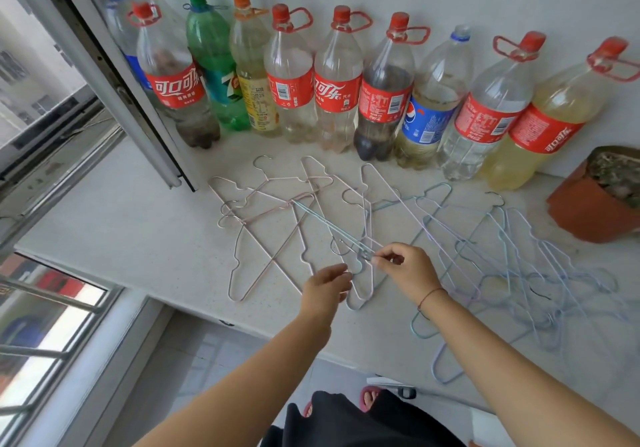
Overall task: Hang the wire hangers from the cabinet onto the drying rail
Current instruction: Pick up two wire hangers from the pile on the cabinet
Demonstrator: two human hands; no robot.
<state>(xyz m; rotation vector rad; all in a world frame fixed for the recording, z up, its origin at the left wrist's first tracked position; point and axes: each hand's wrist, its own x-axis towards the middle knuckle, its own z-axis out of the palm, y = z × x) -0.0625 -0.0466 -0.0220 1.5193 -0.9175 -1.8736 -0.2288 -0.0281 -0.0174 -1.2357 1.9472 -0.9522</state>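
Head view, as I watch remotely: plastic bottles (339, 79) lining the wall hold clear, yellowish and dark liquids; a terracotta pot (588, 211) holds soil. Over the speckled white counter (138, 238), the right hand (405, 270) pinches the neck of a thin teal hanger (332, 229), held edge-on above the scattered pastel wire hangers (268, 263). The left hand (327, 289) hovers beside its hook, fingers loosely curled, holding nothing.

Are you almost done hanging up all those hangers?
Only starting. Nothing looks hung yet, and no drying rail shows in this view. The right hand pinches one thin teal wire hanger near its hook, while the open left hand reaches in beside it. Left to do: the pink wire hangers and pale blue wire hangers spread over the white speckled countertop.
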